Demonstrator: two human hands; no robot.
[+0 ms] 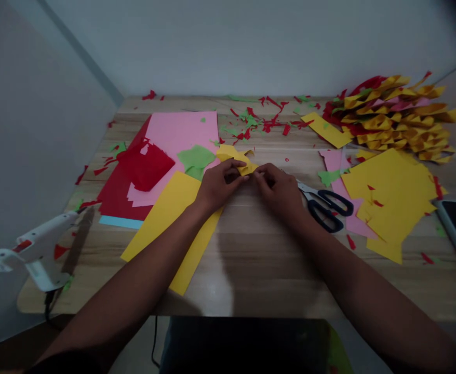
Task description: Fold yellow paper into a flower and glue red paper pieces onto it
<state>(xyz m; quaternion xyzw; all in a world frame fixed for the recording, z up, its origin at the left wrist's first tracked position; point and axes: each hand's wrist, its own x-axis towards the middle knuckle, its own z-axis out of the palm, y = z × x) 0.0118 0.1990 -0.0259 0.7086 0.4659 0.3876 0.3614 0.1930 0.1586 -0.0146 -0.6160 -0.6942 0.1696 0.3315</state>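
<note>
The left hand (220,183) has its thumb and fingers nearly closed on the small folded yellow paper (245,167), near the middle of the surface (267,259). The fingers of the right hand (279,191) are pinched at the paper's near right edge; whether they grip it cannot be told. The two-sided hold probably steadies the piece while its folds are shaped. Just right of the right hand, the scissors (325,206) lie with handles toward the right, within reach but likely to hamper that wrist. The yellow sheet (165,218) lies partly under the left forearm, which may drag it. The glue gun (43,249) stands at the left edge, seemingly clear of the sheets. Cut yellow pieces (391,197) lie toward the right edge, below the ruffled paper bundle (403,119) at the far right corner.
</note>
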